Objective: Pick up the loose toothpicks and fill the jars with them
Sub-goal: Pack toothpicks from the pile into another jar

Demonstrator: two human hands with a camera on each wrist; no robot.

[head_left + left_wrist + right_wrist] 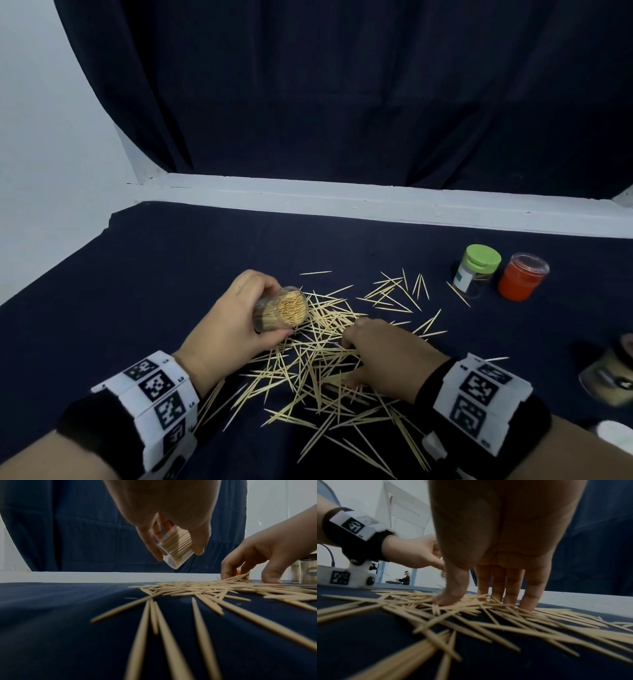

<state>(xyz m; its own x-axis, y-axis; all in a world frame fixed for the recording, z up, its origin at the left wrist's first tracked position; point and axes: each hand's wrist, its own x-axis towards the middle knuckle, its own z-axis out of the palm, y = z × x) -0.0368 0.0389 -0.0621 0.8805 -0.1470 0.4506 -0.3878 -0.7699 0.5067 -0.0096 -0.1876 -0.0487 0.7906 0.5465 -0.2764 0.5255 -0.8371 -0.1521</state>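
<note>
My left hand [236, 318] grips a clear jar [281, 310] packed with toothpicks, tilted with its open mouth toward the right. In the left wrist view the jar [175, 546] hangs above the cloth between thumb and fingers. Loose toothpicks [315, 370] lie in a wide heap on the dark blue cloth [144, 291] between both hands. My right hand [383, 353] reaches down into the heap. Its fingertips [527, 604] and thumb press on the toothpicks [471, 615], spread apart, with nothing plainly pinched.
A green-lidded jar [476, 270] and a red-filled jar [522, 277] stand at the far right. Another jar [609, 373] lies on its side at the right edge. A white ledge [342, 202] and a dark curtain bound the back.
</note>
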